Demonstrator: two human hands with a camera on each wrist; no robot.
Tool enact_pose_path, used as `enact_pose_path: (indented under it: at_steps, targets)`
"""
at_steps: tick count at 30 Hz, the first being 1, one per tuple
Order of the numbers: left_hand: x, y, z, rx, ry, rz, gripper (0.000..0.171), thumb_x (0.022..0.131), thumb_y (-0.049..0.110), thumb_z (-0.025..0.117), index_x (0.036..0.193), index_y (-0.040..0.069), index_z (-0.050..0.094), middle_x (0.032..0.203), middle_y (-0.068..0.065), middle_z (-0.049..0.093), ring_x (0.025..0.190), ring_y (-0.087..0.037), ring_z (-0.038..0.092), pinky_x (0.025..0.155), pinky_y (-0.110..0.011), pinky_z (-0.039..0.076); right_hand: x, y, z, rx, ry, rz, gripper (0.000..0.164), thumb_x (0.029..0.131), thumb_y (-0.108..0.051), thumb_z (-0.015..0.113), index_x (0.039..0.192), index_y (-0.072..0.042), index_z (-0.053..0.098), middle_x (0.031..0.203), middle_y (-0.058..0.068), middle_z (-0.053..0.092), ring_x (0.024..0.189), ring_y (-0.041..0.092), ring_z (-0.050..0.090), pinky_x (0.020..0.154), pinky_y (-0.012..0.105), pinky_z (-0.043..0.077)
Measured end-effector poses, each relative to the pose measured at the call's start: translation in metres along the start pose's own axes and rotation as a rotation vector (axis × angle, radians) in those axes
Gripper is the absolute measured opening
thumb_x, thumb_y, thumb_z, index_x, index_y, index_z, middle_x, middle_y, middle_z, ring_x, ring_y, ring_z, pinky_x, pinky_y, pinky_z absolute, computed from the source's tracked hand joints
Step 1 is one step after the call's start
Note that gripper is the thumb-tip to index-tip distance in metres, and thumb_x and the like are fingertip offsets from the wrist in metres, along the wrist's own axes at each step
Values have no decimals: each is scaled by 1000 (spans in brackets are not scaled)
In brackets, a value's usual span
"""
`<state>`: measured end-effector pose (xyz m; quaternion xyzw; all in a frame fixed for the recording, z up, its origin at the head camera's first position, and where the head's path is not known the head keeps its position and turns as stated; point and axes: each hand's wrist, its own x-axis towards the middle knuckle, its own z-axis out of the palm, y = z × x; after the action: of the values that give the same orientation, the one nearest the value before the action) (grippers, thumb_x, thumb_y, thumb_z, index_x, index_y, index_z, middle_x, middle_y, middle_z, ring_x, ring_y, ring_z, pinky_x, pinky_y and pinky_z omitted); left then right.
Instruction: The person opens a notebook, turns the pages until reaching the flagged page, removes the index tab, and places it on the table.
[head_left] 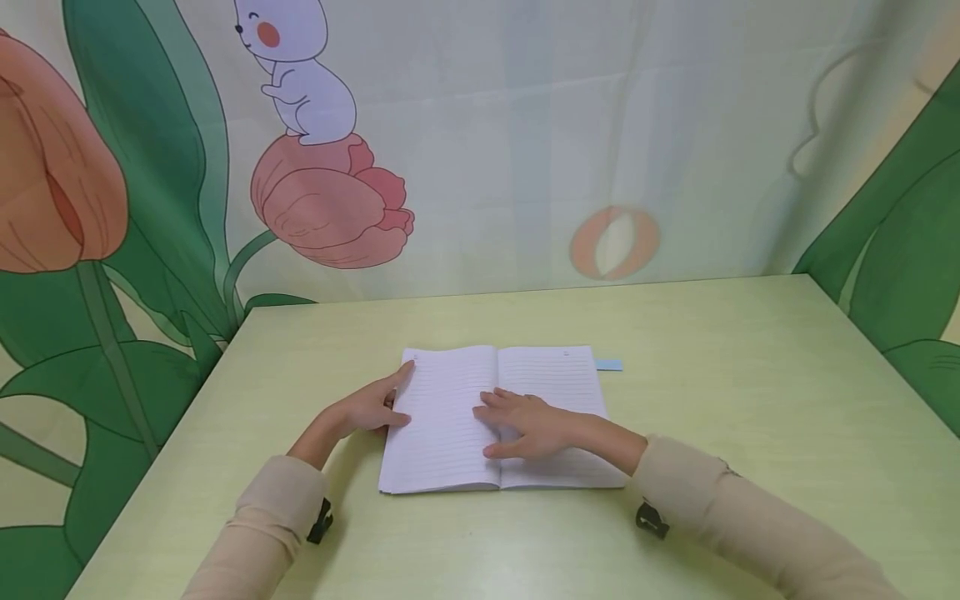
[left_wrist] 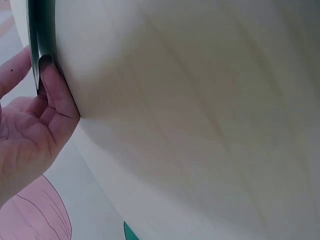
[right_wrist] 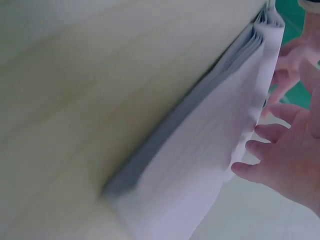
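Observation:
An open notebook [head_left: 442, 450] with white lined pages lies on the table. At its left edge, my left hand [head_left: 369, 407] holds the pages and cover, thumb on top and other fingers curled beneath. The left wrist view shows that hand [left_wrist: 35, 120] at the dark green cover [left_wrist: 46, 30]. Over the centre fold, my right hand [head_left: 532, 423] is spread, fingertips at the left page near the fold. In the right wrist view the right hand's [right_wrist: 285, 150] fingers are apart, beside the stacked page edges; whether they press down is hard to tell.
A light blue tab [head_left: 609, 365] sticks out past the notebook's right edge. Pale yellow-green wood grain covers the table [head_left: 720, 358]. Behind it hangs a curtain [head_left: 480, 167] printed with tulips and a white animal.

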<state>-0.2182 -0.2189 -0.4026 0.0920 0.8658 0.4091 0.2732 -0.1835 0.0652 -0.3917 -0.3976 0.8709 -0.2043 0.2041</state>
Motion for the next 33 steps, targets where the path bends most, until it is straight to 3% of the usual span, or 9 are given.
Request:
enact_pose_path:
  at_steps: [4,10,18,25,33]
  targets:
    - [0,0,0,38,17,6,85,84,2,62,147,12,8,115,-23,40,73,-20,52,60,-31,43,-7,14,-6,-29,55,44,66,90,-39,53,142,-3,30,147,17,19,136,33,9,101,57,12]
    - [0,0,0,57,31,-15,83,83,3,64,147,14,12,132,-22,29,82,-22,50,63,-31,43,-18,41,-14,-117,137,160,70,90,-39,53,141,0,28,146,21,19,135,37,9,99,62,13]
    - [-1,0,2,33,29,-13,81,84,2,62,147,14,12,122,-21,39,77,-20,52,62,-32,45,-29,84,-25,-216,260,350,79,87,-49,53,139,6,29,145,26,17,133,42,6,97,64,13]
    - [-1,1,2,40,33,-16,81,84,2,62,147,15,14,115,-19,42,78,-20,50,61,-31,44,-37,97,-31,-181,192,441,88,84,-53,54,139,9,24,146,28,8,133,44,-1,96,66,9]
    - [-1,1,1,51,38,-13,81,84,2,63,147,14,15,112,-17,43,77,-20,50,62,-31,43,-38,94,-30,-192,195,421,82,86,-48,54,138,9,27,145,27,11,133,43,1,96,66,9]
